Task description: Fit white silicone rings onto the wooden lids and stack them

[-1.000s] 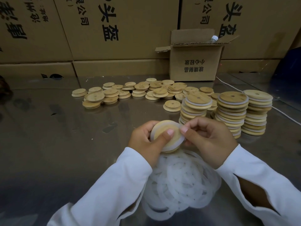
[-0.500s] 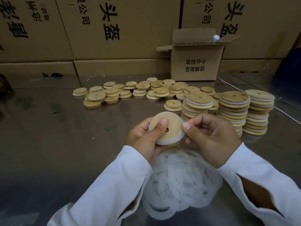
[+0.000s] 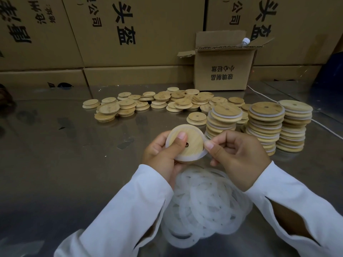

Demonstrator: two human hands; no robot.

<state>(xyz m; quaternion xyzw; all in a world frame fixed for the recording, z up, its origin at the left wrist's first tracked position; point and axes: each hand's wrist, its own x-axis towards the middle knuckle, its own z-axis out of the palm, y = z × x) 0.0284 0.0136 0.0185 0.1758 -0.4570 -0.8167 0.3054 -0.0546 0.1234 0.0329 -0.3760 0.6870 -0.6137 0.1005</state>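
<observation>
The left hand [image 3: 163,154] is holding a wooden lid [image 3: 194,140] tilted up toward the camera. Its thumb is pressing flat on the face beside the centre hole and its other fingers [image 3: 157,143] are curling behind, which is bracing the disc while its edge gets worked. The right hand [image 3: 239,158] is pinching the white silicone ring [image 3: 185,160] between thumb and forefinger at the lid's right edge, the remaining fingers curling loosely. That grip suggests it is seating the last stretch. The ring is showing as a pale band around the visible rim, so this fitting is probably nearing its end.

Both hands are working above the table [image 3: 55,145], directly over the pile of loose rings [image 3: 207,206], which is lying close to the person so the next ring is within easy reach. The 3 stacks of ringed lids [image 3: 265,123] are standing just beyond the right hand, so a finished lid is only needing a short carry. The bare lids [image 3: 157,101] are lying spread farther back, in front of a small open box [image 3: 222,71].
</observation>
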